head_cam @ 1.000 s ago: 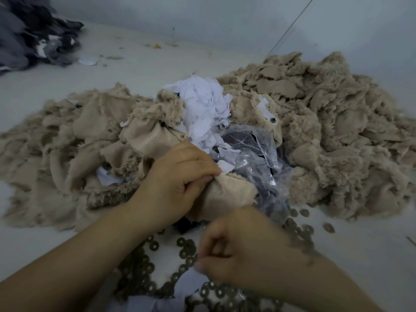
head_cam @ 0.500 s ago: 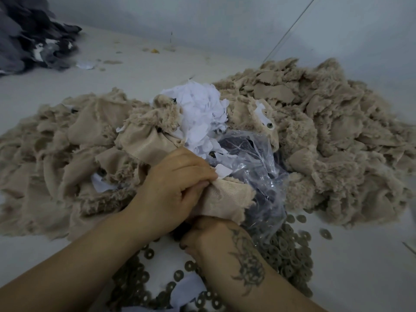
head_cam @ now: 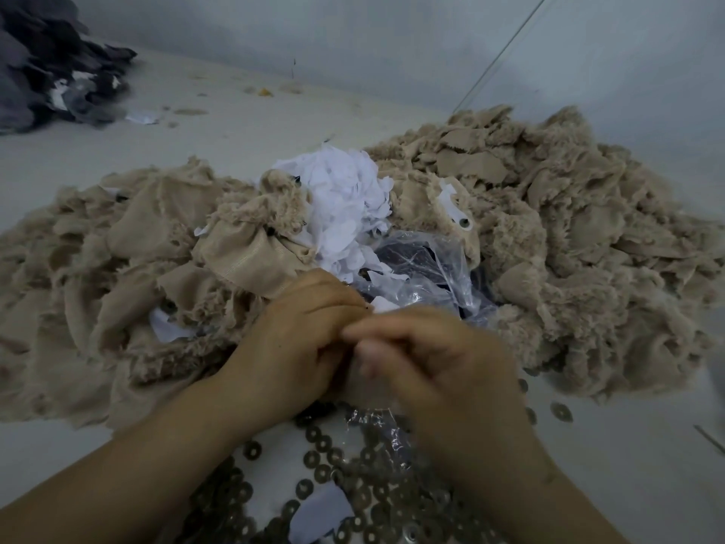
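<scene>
The plush piece (head_cam: 347,388) lies just in front of the bag (head_cam: 423,265), nearly hidden between both hands. It looks light, limp and fuzzy, so a seam or edge is best pinched rather than the loose pile. The left hand (head_cam: 302,339) has its fingers curled round it. The right hand (head_cam: 443,367) is blurred, so its grip cannot be told. Washers (head_cam: 321,445) lie nearer than the bag, with paper scraps (head_cam: 345,198) behind it.

The white surface (head_cam: 235,123) carries beige plush scraps (head_cam: 569,229), ring washers (head_cam: 368,488) and dark cloth (head_cam: 51,72)
</scene>
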### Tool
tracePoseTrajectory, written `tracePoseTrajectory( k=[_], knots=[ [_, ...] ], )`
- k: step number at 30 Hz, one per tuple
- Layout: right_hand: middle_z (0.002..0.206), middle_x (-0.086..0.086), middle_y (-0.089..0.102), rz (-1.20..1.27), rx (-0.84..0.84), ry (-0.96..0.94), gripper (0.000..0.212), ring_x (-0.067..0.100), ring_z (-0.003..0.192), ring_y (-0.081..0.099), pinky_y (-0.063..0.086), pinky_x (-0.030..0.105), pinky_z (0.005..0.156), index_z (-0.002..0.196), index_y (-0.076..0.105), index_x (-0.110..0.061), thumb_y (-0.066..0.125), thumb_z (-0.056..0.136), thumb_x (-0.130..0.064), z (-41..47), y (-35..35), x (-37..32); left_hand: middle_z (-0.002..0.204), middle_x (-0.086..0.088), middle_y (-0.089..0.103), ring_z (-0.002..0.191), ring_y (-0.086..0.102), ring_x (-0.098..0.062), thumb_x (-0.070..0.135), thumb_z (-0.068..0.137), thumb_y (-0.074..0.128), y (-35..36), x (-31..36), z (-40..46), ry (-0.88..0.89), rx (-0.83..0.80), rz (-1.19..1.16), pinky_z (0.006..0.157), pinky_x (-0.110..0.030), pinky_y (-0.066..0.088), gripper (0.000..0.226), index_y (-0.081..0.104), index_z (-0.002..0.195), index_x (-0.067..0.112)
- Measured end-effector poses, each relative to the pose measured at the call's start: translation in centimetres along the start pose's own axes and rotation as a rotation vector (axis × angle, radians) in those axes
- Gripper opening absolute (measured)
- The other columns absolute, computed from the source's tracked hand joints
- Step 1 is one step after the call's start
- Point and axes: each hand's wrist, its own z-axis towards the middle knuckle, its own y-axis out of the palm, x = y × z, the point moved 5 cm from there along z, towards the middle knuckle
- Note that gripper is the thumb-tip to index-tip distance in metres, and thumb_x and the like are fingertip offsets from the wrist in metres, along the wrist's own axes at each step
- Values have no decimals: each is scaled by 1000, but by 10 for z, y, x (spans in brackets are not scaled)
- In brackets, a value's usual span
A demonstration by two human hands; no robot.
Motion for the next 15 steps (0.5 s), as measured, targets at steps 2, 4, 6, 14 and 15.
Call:
tracePoseTrajectory(
  k=[2,4,6,14,15],
  knots=[
    [80,-5,76,296,130,165,24,8,75,73,55,14,70,93,79,-27,76,82,-7,7,-22,13,96,-12,71,86,64,-27,0,90,59,3,2,1,12,-62,-18,77,-38,51,17,75,93,-1],
    [80,5,76,490,132,346,28,14,75,74,56,18,69,89,79,-18,72,80,7,10,-29,33,99,-12,71,87,64,-28,1,93,60,10,7,1,69,-119,-23,78,-39,50,16,75,97,-1],
    [73,9,74,513,131,435,26,15,67,71,56,18,62,87,77,-14,68,82,10,9,-28,45,100,-11,71,89,64,-28,4,96,57,13,11,2,108,-125,-41,80,-39,50,19,74,99,-1],
    [67,1,74,279,121,278,15,8,59,68,53,15,59,88,77,-15,70,85,-2,15,-25,41,96,-11,71,88,64,-27,1,90,65,14,10,4,104,-118,-72,82,-37,51,11,74,96,-2],
    [67,0,74,278,139,276,10,8,58,68,53,16,58,87,77,-14,71,84,-7,14,-25,41,95,-10,71,88,64,-27,3,91,64,14,10,4,99,-115,-74,82,-37,50,11,74,95,-1]
  ],
)
